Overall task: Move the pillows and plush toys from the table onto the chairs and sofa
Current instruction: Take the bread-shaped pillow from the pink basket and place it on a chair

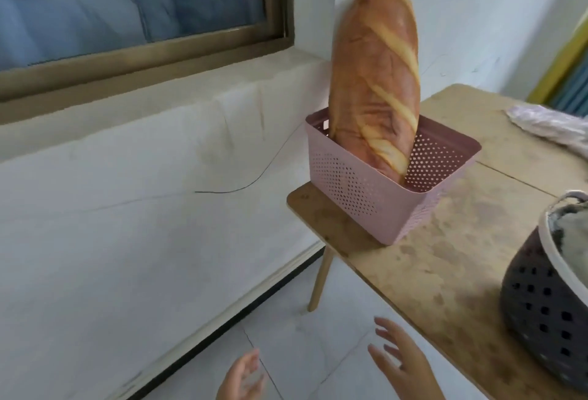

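Observation:
A long bread-shaped pillow [375, 75] stands upright in a pink perforated basket [359, 199] on the near-left corner of the wooden table [461, 256], its top leaning on the white wall. My left hand [241, 377] and my right hand [401, 361] are low in the view, both open with fingers spread, holding nothing, well short of the basket. A dark perforated basket [541, 304] at the right edge holds something grey and fluffy [572, 240], mostly cut off.
A pale crinkled bundle [547, 126] lies at the table's far right. A window [127, 1] and sill are on the left wall, with a thin black wire [254, 180] hanging along it. White tiled floor [302, 320] lies beside the table leg [319, 282].

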`<state>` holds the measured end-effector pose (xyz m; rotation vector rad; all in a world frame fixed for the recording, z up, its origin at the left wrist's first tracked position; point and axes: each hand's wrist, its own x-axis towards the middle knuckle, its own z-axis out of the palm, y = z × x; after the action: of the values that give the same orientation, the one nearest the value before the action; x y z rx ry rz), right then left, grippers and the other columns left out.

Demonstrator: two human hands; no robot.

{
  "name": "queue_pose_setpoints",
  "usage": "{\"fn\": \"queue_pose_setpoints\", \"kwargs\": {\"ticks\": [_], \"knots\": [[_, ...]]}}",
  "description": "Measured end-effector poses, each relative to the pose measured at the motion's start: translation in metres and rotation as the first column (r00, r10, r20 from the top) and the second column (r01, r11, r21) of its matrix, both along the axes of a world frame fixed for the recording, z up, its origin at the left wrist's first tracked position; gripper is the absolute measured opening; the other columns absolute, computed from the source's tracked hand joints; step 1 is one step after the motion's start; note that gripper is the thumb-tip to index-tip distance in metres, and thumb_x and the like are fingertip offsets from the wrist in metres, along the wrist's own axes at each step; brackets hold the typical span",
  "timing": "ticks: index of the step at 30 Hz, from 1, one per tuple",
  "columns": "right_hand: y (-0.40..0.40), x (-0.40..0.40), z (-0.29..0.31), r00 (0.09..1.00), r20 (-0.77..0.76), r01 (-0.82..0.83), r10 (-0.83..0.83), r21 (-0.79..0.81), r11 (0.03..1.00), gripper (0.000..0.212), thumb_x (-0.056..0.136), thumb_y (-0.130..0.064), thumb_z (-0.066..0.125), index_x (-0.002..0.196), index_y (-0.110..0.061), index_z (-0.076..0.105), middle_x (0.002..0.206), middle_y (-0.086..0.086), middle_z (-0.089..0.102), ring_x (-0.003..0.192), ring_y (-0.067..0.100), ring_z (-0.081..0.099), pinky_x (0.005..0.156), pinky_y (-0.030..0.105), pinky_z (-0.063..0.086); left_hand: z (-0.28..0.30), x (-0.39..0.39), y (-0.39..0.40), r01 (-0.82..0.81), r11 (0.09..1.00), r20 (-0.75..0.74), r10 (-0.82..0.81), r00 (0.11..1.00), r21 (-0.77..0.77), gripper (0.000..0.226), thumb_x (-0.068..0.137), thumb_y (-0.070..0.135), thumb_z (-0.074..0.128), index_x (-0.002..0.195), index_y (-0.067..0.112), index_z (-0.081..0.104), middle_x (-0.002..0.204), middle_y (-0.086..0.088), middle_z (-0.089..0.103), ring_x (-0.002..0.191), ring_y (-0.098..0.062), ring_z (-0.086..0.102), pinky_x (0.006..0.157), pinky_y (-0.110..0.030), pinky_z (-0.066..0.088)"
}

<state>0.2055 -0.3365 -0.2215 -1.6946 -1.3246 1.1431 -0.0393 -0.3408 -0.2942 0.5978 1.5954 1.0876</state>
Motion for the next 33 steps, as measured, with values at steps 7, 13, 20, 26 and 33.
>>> {"fn": "queue_pose_setpoints", "kwargs": {"ticks": [7,13,20,26,33], "knots": [[0.049,0.009,-0.009,0.946,0.007,0.321,-0.323,0.114,0.94,0.04,0.045,-0.056,0.08,0.077,-0.063,0.057,0.085,-0.014,0.068,0.087,0.005,0.064,0.07,0.006,0.047,0.03,0.016,0.136,0.434,0.898,-0.145,-0.42,0.896,0.079,0.031,0.062,0.005,0.066,0.091,0.011,0.058,0.097,-0.01,0.061,0.073,0.013,0.062,0.06,0.005,0.044],[0.171,0.053,0.066,0.949,-0.004,0.28,-0.316,0.478,0.833,0.034,0.07,-0.069,0.05,0.101,-0.055,0.052,0.102,-0.031,0.062,0.091,-0.002,0.062,0.081,0.009,0.047,0.105,0.052,0.269,0.542,0.754,-0.306,-0.451,0.838,0.372,0.033,0.075,0.021,0.058,0.107,0.025,0.048,0.111,0.003,0.056,0.099,0.002,0.055,0.096,-0.029,0.039],[0.341,0.101,0.117,0.941,-0.047,0.308,-0.336,0.535,0.787,0.026,0.071,-0.05,0.063,0.095,-0.046,0.053,0.096,-0.019,0.062,0.099,0.007,0.058,0.09,0.027,0.046,0.186,0.129,0.406,0.536,0.616,-0.5,-0.252,0.828,0.578,0.078,0.065,0.048,0.063,0.13,0.013,0.038,0.13,-0.004,0.051,0.121,-0.018,0.049,0.103,-0.039,0.043],[0.419,0.116,0.114,0.936,-0.115,0.349,-0.334,0.152,0.925,0.051,0.087,-0.03,0.053,0.132,-0.014,0.034,0.124,0.0,0.047,0.11,0.016,0.046,0.089,0.024,0.035,0.201,0.171,0.453,0.524,0.603,-0.598,-0.095,0.796,0.601,0.116,0.048,0.066,0.059,0.133,-0.008,0.03,0.129,-0.03,0.043,0.12,-0.042,0.044,0.1,-0.037,0.03],[0.441,0.106,0.097,0.842,-0.199,0.533,-0.501,0.163,0.831,0.025,0.088,-0.025,0.051,0.111,-0.016,0.052,0.118,0.007,0.058,0.097,0.016,0.053,0.078,0.025,0.041,0.2,0.179,0.474,0.549,0.593,-0.577,-0.166,0.799,0.59,0.117,0.039,0.06,0.059,0.132,-0.008,0.034,0.123,-0.029,0.049,0.114,-0.044,0.049,0.095,-0.038,0.032]]}}
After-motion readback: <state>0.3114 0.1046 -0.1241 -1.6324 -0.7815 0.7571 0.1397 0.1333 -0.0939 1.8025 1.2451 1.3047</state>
